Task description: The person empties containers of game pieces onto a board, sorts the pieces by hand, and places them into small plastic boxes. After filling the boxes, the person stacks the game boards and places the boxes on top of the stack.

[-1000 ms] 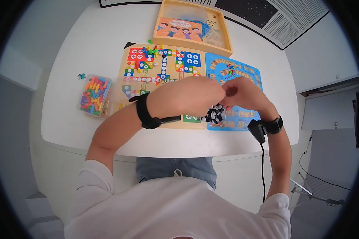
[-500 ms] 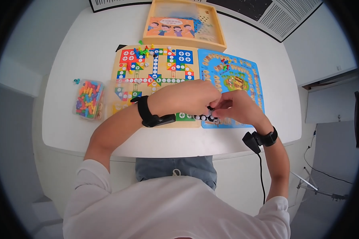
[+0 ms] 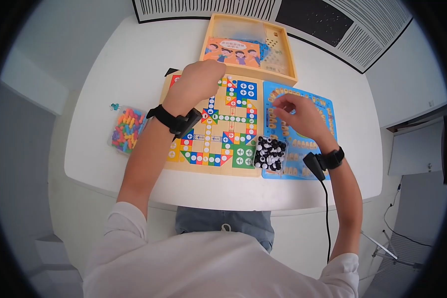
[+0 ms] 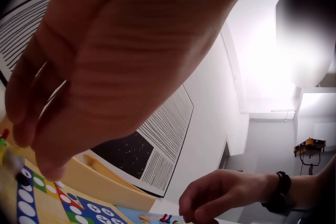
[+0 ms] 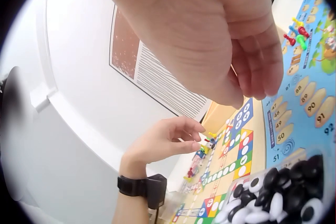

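My left hand (image 3: 196,84) reaches over the far left part of the ludo board (image 3: 218,104), palm down, fingers extended and slightly parted. Coloured pawns (image 5: 211,139) lie just beyond its fingertips in the right wrist view; from the head they are hidden under it. A black piece (image 4: 24,176) rests on the board below its fingers. My right hand (image 3: 300,115) hovers over the blue number-track board (image 3: 308,144), fingers loosely bent, nothing visible between them. Near that hand, a clear tub of black and white pieces (image 3: 270,154) straddles the seam of the two boards.
On the left stands a clear box of coloured pawns (image 3: 126,129), a teal piece (image 3: 114,107) beside it. A wooden box (image 3: 292,59) with an orange booklet (image 3: 233,52) stands behind the boards. A few small pawns (image 5: 299,35) sit on the blue board.
My left hand has left the tub of black and white pieces for the far left of the ludo board. The right hand has lifted off the tub, uncovering it.
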Motion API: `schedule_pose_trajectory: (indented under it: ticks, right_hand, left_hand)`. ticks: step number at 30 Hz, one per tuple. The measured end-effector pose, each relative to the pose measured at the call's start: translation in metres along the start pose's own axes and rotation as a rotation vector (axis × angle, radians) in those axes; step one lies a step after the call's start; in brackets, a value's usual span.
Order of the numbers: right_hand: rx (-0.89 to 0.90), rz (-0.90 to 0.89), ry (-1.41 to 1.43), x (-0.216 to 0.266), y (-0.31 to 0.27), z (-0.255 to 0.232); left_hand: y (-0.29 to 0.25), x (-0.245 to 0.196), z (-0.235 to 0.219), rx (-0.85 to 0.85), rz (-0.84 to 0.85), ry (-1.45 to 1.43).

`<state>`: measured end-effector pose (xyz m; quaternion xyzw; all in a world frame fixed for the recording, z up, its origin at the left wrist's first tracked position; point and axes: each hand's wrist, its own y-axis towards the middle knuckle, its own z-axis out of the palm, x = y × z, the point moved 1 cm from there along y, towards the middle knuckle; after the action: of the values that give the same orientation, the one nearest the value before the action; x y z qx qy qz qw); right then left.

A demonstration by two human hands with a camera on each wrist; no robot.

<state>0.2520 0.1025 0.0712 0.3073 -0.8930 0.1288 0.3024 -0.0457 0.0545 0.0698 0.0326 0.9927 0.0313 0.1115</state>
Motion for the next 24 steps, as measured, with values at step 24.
schedule_pose_trajectory:
  ticks: [24]
  right_hand:
    - [0.262,-0.205,-0.370,0.051,0.134,0.062]
  left_hand:
    - [-0.005,0.003,-0.005,0.091,0.016,-0.068]
